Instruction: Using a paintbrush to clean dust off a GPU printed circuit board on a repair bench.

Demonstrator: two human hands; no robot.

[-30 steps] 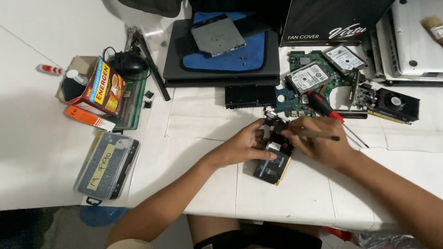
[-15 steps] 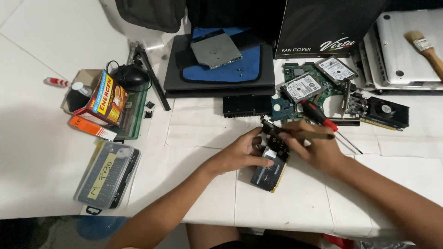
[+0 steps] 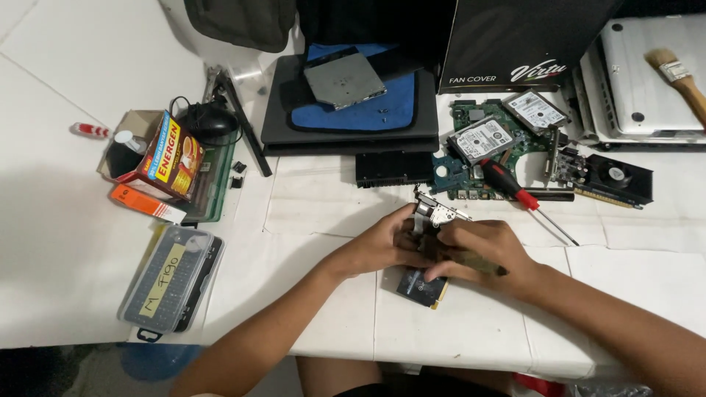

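My left hand (image 3: 382, 246) and my right hand (image 3: 482, 254) meet over a small dark circuit card (image 3: 421, 285) with a metal bracket (image 3: 435, 213) sticking out at its far end. The left hand grips the card from the left side. The right hand closes around a thin dark tool (image 3: 478, 263) lying across its fingers and presses onto the card's top. Most of the card is hidden under both hands.
A red-handled screwdriver (image 3: 515, 195) lies just behind my hands beside a green board with two drives (image 3: 482, 138). A graphics card (image 3: 614, 179) sits at right, a closed laptop with blue cloth (image 3: 346, 110) behind, a bit case (image 3: 170, 283) and boxes (image 3: 165, 158) at left.
Both hands stay on the card; they have drawn slightly closer together over it. The view has shifted a little, bringing a brush into sight at the far right.
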